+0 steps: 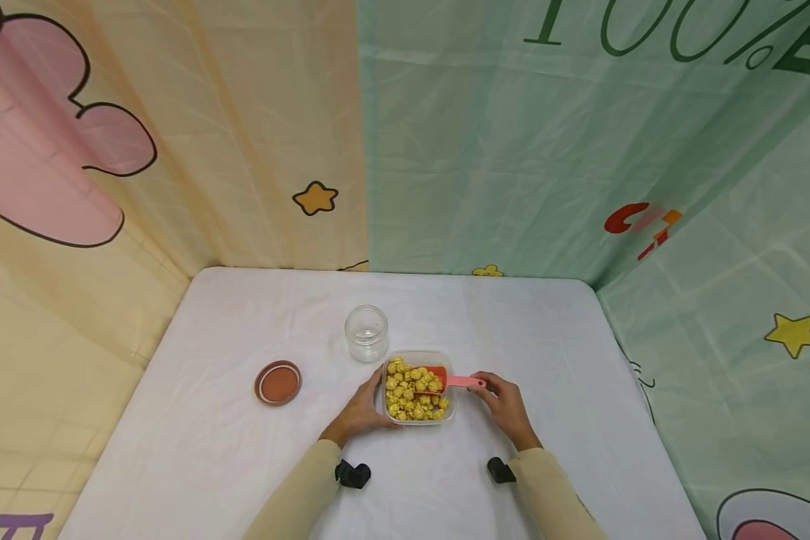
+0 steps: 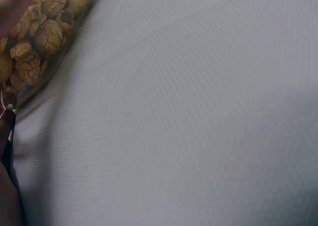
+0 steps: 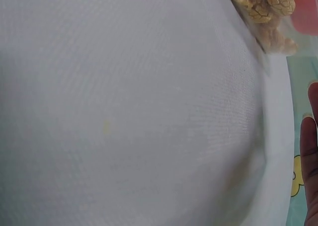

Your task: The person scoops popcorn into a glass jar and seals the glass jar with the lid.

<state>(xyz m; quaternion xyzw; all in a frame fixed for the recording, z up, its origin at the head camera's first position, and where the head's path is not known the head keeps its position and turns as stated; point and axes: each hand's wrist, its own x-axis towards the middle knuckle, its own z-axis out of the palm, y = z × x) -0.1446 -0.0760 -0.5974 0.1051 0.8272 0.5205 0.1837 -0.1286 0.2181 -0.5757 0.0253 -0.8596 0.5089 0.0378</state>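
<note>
A clear plastic container (image 1: 421, 423) of yellow popcorn (image 1: 405, 405) sits on the table in the head view. My left hand (image 1: 361, 411) holds it from the left, thumb along the near side and fingers at the far left. The handle of a red-pink scoop (image 1: 466, 381) is pinched in my right hand (image 1: 508, 411), right of the container. The scoop's bowl lies among the popcorn, with pieces in it. In the left wrist view, popcorn (image 2: 48, 37) shows through the container wall. The right wrist view catches part of the red scoop (image 3: 307, 10) through the plastic.
Behind the container stands an open glass jar (image 1: 367, 334). A round brown lid (image 1: 278, 383) lies to the left on the white-covered table (image 1: 196, 450). Printed curtains (image 1: 445, 150) hang along the table's back and sides.
</note>
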